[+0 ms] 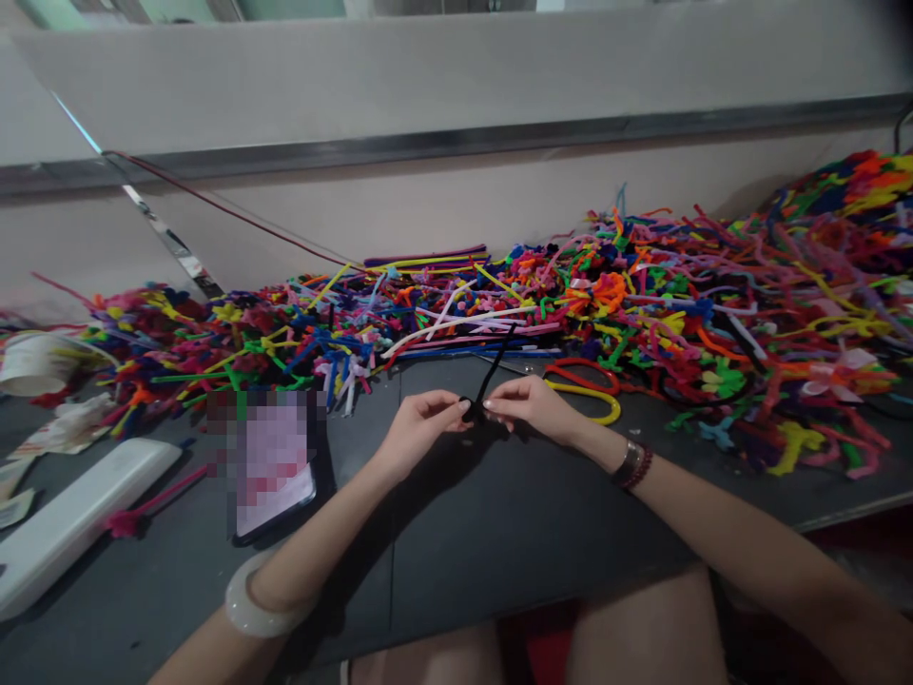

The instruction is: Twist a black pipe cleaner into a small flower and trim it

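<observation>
A black pipe cleaner (495,366) is held between my two hands over the dark table, its straight end pointing up and away. Its near end looks bent or coiled at the fingertips. My left hand (429,423) pinches it from the left with thumb and finger. From the right, my right hand (526,404) pinches it close to the left fingertips. Just beyond my right hand lie scissors with red and yellow handles (605,414), partly hidden by that hand.
Heaped colourful pipe cleaners (677,314) run along the wall. A phone-like device (275,476) lies left of my left hand. Further left are a white long case (86,523), a pink stem (167,490) and a white cup (32,364). The table edge (848,509) shows at right.
</observation>
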The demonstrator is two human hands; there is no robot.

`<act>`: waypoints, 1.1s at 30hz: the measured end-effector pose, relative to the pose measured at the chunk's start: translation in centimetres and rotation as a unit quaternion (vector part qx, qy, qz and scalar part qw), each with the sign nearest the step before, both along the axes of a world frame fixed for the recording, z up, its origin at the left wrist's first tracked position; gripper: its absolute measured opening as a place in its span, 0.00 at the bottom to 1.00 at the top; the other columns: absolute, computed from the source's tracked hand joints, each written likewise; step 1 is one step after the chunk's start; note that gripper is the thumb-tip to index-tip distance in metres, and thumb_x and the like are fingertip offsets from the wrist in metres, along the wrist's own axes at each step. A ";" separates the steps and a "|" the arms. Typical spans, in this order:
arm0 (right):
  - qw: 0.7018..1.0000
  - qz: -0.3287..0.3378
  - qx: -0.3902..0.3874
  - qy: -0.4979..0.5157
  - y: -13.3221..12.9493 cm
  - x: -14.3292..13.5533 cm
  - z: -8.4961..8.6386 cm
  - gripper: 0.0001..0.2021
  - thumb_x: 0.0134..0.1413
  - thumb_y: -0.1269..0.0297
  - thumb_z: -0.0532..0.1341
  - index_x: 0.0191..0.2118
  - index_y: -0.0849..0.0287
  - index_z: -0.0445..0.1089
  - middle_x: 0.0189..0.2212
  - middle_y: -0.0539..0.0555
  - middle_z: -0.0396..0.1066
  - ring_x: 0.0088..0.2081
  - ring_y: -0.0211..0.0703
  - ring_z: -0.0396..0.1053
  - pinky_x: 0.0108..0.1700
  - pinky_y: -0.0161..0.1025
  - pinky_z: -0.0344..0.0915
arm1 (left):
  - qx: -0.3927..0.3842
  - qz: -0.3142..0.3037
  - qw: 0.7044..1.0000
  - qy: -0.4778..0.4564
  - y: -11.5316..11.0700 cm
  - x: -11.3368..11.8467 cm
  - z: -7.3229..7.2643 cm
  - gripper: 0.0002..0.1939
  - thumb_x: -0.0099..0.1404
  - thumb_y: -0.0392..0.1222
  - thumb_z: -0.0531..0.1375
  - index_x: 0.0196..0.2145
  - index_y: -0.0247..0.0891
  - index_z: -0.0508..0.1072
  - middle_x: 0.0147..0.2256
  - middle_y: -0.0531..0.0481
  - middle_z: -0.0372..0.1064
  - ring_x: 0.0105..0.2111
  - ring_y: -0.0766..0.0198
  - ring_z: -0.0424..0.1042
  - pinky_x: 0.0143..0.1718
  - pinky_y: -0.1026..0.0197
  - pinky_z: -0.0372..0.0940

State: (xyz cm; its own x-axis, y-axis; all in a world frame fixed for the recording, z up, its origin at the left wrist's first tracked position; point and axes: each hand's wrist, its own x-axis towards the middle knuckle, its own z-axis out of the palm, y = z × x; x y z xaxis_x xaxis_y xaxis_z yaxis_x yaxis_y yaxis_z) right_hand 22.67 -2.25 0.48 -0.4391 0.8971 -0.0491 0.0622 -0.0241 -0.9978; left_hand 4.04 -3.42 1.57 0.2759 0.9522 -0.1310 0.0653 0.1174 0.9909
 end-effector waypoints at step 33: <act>0.980 0.005 0.167 -0.106 -0.9 -0.2 0.2 0.08 0.47 0.62 0.60 0.26 0.64 0.68 0.23 0.50 0.66 0.25 0.33 0.61 0.27 0.30 0.58 | -0.004 -0.020 1.000 -0.003 -0.2 0.3 -0.1 0.11 0.53 0.45 0.60 0.27 0.32 0.74 0.25 0.50 0.69 0.26 0.68 0.66 0.32 0.66 0.60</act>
State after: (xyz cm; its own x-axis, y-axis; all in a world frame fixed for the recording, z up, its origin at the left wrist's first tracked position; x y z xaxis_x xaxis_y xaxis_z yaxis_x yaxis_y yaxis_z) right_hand 22.45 -3.13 0.72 -0.4589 0.8749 0.1547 0.2684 0.3024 -0.9146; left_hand 4.38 -3.66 1.47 0.3138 0.9395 -0.1370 0.0631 0.1233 0.9904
